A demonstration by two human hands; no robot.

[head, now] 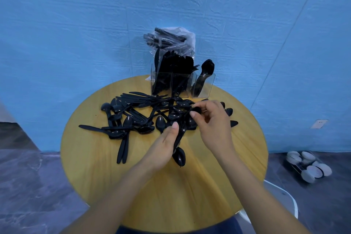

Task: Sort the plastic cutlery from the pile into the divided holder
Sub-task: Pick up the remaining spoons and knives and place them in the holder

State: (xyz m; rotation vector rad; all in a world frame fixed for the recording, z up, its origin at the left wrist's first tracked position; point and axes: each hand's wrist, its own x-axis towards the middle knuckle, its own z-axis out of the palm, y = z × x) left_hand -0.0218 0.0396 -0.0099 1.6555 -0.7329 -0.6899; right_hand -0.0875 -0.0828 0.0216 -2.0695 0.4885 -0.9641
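A pile of black plastic cutlery (133,116), spoons and knives mixed, lies across the far half of the round wooden table (95,167). Behind it stands a clear divided holder (204,85); its left and middle compartments are packed with black cutlery, and its right compartment holds a few spoons. My left hand (163,146) grips a bunch of black spoons (179,155), bowls pointing toward me. My right hand (210,119) pinches a black spoon (196,110) at the top of that bunch, over the pile's right side.
A clear plastic bag of more black cutlery (171,40) leans against the blue wall behind the holder. On the floor at right sits a rack of round white and black discs (307,167). A white chair edge (284,197) shows beyond the table's right side.
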